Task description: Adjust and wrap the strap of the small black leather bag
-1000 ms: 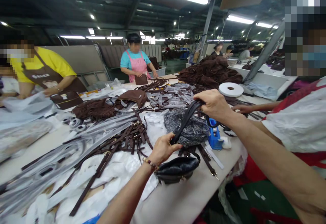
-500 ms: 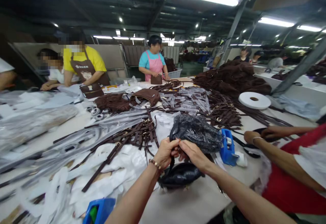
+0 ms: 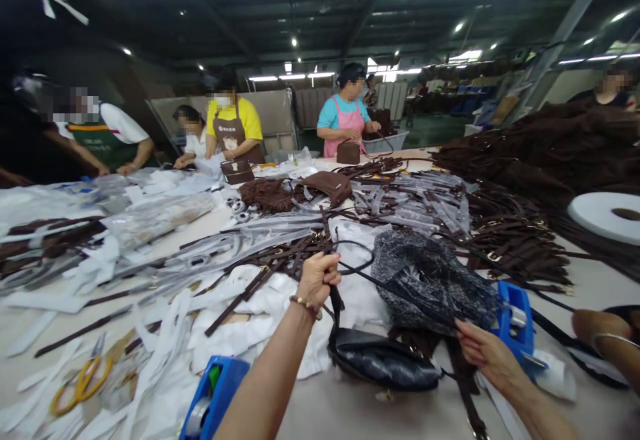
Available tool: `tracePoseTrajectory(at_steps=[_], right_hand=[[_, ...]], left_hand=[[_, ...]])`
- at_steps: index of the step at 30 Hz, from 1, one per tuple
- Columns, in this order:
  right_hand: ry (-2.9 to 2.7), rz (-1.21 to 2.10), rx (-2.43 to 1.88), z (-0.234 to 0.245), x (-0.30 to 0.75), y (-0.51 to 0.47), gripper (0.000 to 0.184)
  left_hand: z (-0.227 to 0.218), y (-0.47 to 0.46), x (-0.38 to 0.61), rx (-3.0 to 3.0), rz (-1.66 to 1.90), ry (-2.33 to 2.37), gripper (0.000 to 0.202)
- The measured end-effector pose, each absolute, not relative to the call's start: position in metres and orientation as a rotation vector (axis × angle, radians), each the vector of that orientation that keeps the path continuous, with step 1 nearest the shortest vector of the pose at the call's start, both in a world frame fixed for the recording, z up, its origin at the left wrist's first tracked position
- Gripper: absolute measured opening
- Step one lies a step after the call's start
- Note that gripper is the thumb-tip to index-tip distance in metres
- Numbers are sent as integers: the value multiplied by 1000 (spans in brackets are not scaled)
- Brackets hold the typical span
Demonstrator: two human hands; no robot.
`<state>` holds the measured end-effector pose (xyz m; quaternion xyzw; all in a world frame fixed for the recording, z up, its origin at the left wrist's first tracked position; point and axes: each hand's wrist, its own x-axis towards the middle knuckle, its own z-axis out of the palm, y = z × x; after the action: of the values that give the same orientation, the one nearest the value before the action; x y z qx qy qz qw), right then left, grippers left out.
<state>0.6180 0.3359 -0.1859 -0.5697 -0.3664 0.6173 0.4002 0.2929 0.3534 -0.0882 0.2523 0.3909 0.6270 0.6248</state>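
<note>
A thin black cord (image 3: 395, 285) runs taut between my two hands, with a loop of it beyond my left hand. My left hand (image 3: 319, 277) is closed round the cord, and a wider dark strap hangs below that hand. To the right, my right hand (image 3: 483, 350) pinches the cord's other part between thumb and fingers. A shiny black bag (image 3: 383, 360) lies on the table below and between the hands. Behind the cord is a speckled black-and-grey piece of soft material (image 3: 425, 270). A blue tape dispenser (image 3: 515, 317) stands just beyond my right hand.
Yellow-handled scissors (image 3: 83, 383) and white strips lie at the left front, near another blue tape dispenser (image 3: 215, 393). Brown straps (image 3: 280, 253) with buckles cover the middle. A white roll (image 3: 607, 217) sits at the right. A co-worker's hand (image 3: 600, 330) is at the right edge.
My hands have moved apart from close together, the right one going right, drawing the cord out between them. The view has turned left, and more of the black bag shows.
</note>
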Motion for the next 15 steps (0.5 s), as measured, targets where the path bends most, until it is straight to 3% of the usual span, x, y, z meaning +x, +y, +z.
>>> tracePoseTrajectory(at_steps=[2,5,9,15], right_hand=[[-904,1436,-1602,-205,644,343,46],[-1293,1005,-1838,-216,649,359,37],[-1842,558,-1511,-179,576,371,31],[-2077,1053,-798,-95,440,360,54]], left_hand=[[-86,355,273,574,1516,922,38],[-83,352,258,604,1584,953,34],[-78,344,273,707,1525,975,28],[-72,335,297,809,1415,1003,26]])
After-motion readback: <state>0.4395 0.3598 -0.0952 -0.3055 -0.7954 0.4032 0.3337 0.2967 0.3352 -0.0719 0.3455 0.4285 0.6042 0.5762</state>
